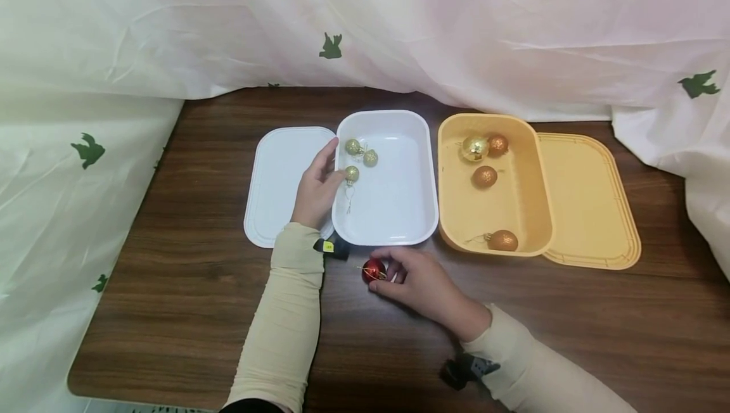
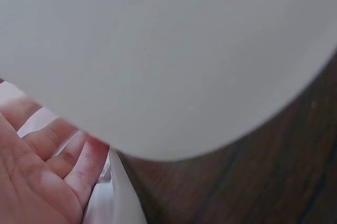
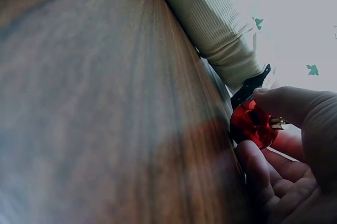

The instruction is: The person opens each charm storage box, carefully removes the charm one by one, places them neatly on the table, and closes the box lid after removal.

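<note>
Red Christmas bauble (image 1: pixel 373 272) is just in front of the white plastic tub (image 1: pixel 396 194), and we've got the right hand (image 1: pixel 424 280) pinching it between thumb and fingers. Left hand (image 1: pixel 318 190) is at the tub's left rim, fingers pretty much straight. Inside the tub we count three small glittery gold baubles (image 1: pixel 371 158). Just right of it we see a yellow tub (image 1: pixel 490 209) with one shiny gold bauble (image 1: pixel 474 148) and three copper baubles (image 1: pixel 485 177). White lid (image 1: pixel 274 191) lies left of it, yellow lid (image 1: pixel 593 201) farther off right.

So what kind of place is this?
Perhaps a small curtained-off workspace: bird-print cloth hangs behind and beside a wooden table that holds a white tub and a yellow tub.
</note>
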Demonstrator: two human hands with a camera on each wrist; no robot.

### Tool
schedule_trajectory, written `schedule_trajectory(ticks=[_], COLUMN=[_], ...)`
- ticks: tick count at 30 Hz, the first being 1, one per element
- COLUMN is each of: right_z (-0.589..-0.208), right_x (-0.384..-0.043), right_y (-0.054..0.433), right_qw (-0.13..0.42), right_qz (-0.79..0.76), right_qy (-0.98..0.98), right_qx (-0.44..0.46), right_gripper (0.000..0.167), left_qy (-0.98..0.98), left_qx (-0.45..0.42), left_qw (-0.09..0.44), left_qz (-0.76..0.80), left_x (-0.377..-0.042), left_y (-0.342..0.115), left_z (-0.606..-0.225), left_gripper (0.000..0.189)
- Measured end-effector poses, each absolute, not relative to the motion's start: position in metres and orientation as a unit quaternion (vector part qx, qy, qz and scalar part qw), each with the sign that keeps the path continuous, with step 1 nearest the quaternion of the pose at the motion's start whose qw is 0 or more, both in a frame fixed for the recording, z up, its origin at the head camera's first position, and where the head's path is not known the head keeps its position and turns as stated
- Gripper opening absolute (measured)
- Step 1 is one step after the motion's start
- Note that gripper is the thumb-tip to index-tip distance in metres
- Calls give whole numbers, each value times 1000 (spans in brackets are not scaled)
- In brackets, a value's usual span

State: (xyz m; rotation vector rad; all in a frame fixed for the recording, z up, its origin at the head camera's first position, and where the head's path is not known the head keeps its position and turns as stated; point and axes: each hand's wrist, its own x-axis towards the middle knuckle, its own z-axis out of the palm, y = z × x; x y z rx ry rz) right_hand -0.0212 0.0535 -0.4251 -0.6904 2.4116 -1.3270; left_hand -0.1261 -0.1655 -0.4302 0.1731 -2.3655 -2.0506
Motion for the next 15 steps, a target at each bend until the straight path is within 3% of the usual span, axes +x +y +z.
schedule_trajectory(ticks=[15], right_z=[-425], right_x=[-21], right_y=[54], right_qw=[157], right_qz=[-439], right_qy=[847], right_qx=[-256], right_gripper=[50], left_qy=[-753], left_qx=[59], left_qw=[-7], left_qz=[-655], left_x=[-128], left_y=[-166], left_z=[-429], left_gripper=[61])
